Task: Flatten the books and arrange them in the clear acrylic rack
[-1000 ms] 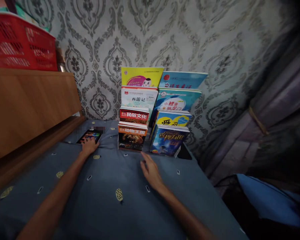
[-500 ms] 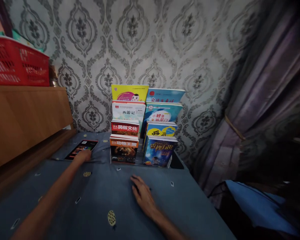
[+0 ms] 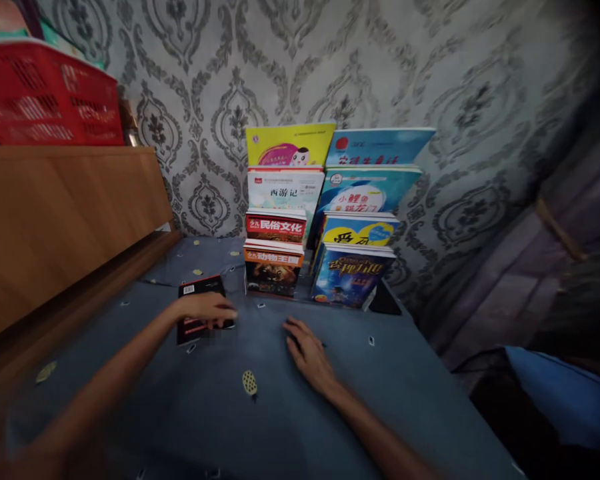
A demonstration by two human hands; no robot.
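The person is showing two bare forearms with no sleeves reaching into sight, and the left hand (image 3: 207, 310) and the right hand (image 3: 310, 350) are wearing no gloves, rings or watch.

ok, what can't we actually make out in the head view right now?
- Dark book: the left hand lies across it and motion blur smears it; the cover cannot be read, nor whether the fingers grip it.
- Back rows of the book rack: only top strips show, front books hide the rest.
- Red basket: cut by the left edge, contents hidden.
- Right hand: flat on the blue cloth, palm side hidden.
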